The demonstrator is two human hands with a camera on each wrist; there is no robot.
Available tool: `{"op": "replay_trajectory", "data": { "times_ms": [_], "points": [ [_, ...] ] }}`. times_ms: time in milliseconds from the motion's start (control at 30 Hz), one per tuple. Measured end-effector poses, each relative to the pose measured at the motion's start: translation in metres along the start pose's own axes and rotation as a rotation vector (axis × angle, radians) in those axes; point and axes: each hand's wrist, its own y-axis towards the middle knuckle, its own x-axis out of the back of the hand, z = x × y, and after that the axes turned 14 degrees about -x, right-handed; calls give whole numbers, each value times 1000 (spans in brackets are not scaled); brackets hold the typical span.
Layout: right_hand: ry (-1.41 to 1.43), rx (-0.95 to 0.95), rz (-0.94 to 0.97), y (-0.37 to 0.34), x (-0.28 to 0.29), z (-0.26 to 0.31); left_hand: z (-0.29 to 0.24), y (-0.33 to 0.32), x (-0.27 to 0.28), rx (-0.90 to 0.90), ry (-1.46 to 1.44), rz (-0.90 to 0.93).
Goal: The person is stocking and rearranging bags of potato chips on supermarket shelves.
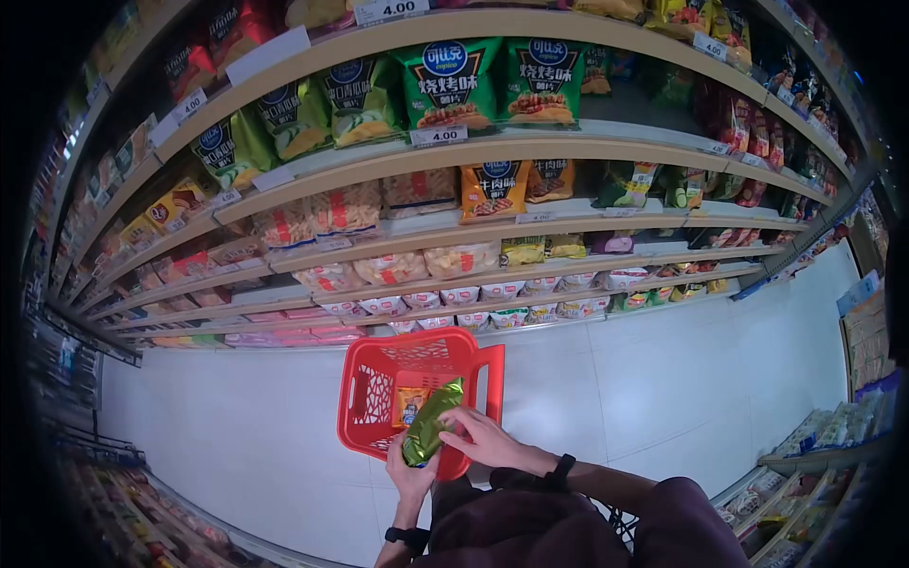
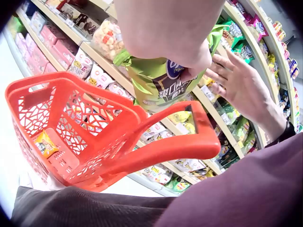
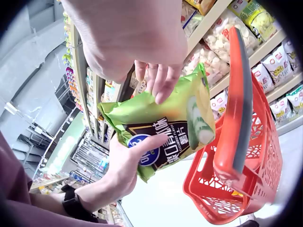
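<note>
A green bag of chips is held over the near side of the red basket. The left hand grips one end of it, and in the right wrist view that left hand has its thumb across the front of the bag. The right hand is at the bag's other side; its fingers hang beside the bag's upper edge, loosely bent, not wrapped round it. In the left wrist view the right hand has its fingers spread. An orange packet lies inside the basket.
Shelves of snack bags with price tags curve across the far side. More shelves stand at the near right and near left. The basket's red handle rises at its right side. Pale floor tiles lie around the basket.
</note>
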Motion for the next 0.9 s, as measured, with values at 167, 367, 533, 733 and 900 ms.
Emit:
{"op": "replay_trajectory", "data": {
  "times_ms": [167,367,533,733,900],
  "points": [
    [-378,337,-43,-16,35,7,-33,-4,-11,122,-346,-8],
    [-452,379,98,-25,64,12,-81,1,-3,194,-357,-59],
    [-522,421,159,-26,65,11,-94,2,13,-50,-123,177],
    [-407,339,202,-26,56,10,-106,14,33,-250,9,200],
    [-250,127,178,-34,65,32,-118,22,45,-225,11,10]
  ]
}}
